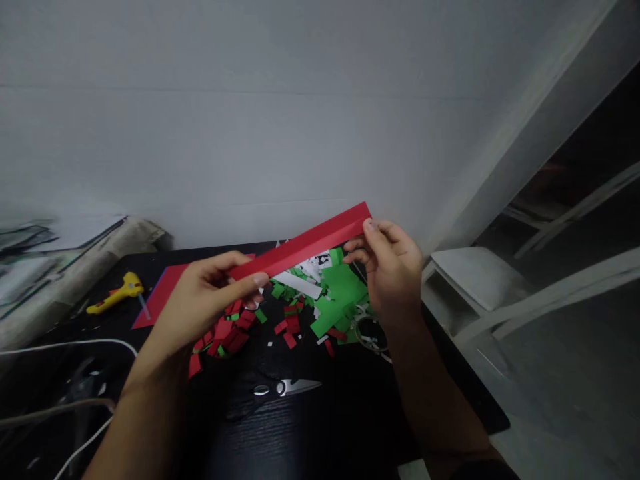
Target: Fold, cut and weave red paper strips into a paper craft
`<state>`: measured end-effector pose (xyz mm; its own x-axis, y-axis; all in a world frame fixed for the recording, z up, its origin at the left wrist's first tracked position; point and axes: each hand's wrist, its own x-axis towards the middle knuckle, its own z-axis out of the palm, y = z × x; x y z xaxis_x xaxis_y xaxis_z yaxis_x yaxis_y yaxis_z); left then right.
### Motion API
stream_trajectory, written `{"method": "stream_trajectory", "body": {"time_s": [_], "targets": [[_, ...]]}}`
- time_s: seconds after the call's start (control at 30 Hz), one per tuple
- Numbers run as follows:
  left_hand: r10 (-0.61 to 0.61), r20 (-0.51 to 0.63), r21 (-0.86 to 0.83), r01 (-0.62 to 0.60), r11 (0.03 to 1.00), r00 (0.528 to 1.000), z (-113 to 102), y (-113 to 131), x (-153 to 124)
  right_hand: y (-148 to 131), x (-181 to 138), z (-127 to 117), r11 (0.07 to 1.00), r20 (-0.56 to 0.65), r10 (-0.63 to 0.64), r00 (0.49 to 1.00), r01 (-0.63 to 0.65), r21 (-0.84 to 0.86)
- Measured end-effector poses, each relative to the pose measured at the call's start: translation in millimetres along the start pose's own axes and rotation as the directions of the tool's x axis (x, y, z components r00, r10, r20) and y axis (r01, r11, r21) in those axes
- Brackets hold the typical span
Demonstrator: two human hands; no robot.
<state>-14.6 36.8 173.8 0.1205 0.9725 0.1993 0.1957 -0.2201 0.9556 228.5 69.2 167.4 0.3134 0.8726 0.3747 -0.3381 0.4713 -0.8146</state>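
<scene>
A long red paper strip (305, 245), creased along its length, is held up over the table between my hands, its right end higher. My left hand (215, 287) pinches the left end, thumb in front and fingers behind. At the upper right end, my right hand (393, 260) grips the strip between thumb and forefinger, the other fingers curled. Beneath the strip lie red paper pieces (235, 333), green paper sheets (340, 297) and a white paper strip (299, 284). Closer to me, scissors (295, 387) lie on the dark table (340, 433), their dark handles hard to make out.
A yellow glue gun (117, 293) with a glue stick lies at the left, beside a red sheet (163, 293). A roll of tape (371, 333) sits near my right wrist. White cables (75, 343) cross the left side. A pale stool (475, 273) stands right of the table.
</scene>
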Motion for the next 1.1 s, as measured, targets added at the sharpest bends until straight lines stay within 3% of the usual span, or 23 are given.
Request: {"method": "stream_trajectory", "body": {"time_s": [0.13, 0.23, 0.3, 0.37, 0.4, 0.43, 0.53, 0.57, 0.67, 0.83, 1.0, 1.1], "targets": [[0.079, -0.338, -0.174, -0.144, 0.974, 0.938, -2, -2, 3, 0, 0, -1, 0.996, 0.065, 0.094, 0.993, -0.093, -0.013], [0.082, -0.477, -0.304, -0.252, 0.919, 0.875, -4, -2, 6, -3, -1, -6, 0.982, 0.208, 0.182, 0.961, -0.166, -0.096], [0.084, -0.543, -0.326, -0.302, 0.896, 0.836, -5, -2, 8, -8, 0, -11, 0.955, 0.358, 0.262, 0.896, -0.187, -0.231], [0.093, -0.580, -0.313, -0.327, 0.892, 0.809, -6, -3, 9, -13, 2, -16, 0.897, 0.505, 0.383, 0.774, -0.180, -0.404], [0.099, -0.586, -0.306, -0.333, 0.892, 0.804, -6, -4, 10, -15, 3, -18, 0.876, 0.532, 0.415, 0.739, -0.165, -0.453], [0.112, -0.582, -0.294, -0.337, 0.895, 0.805, -5, -6, 10, -16, 3, -19, 0.868, 0.522, 0.406, 0.750, -0.137, -0.477], [0.192, -0.501, -0.198, -0.327, 0.924, 0.844, 2, -9, 9, -12, 0, -17, 0.893, 0.412, 0.233, 0.881, -0.026, -0.449], [0.224, -0.452, -0.144, -0.318, 0.937, 0.864, 6, -10, 7, -9, -3, -14, 0.903, 0.415, 0.211, 0.885, -0.014, -0.429], [0.262, -0.293, 0.002, -0.274, 0.962, 0.920, 20, -10, 1, 1, -14, -3, 0.919, 0.544, 0.319, 0.776, -0.113, -0.378], [0.256, -0.195, 0.041, -0.253, 0.967, 0.947, 36, -5, -9, 11, -28, 12, 0.926, 0.649, 0.376, 0.662, -0.240, -0.292], [0.239, -0.244, 0.028, -0.240, 0.970, 0.940, 37, 1, -12, 11, -30, 14, 0.922, 0.609, 0.383, 0.694, -0.250, -0.295], [0.198, -0.297, -0.041, -0.219, 0.975, 0.934, 38, 2, -11, 7, -32, 16, 0.914, 0.605, 0.402, 0.687, -0.263, -0.309]]}}
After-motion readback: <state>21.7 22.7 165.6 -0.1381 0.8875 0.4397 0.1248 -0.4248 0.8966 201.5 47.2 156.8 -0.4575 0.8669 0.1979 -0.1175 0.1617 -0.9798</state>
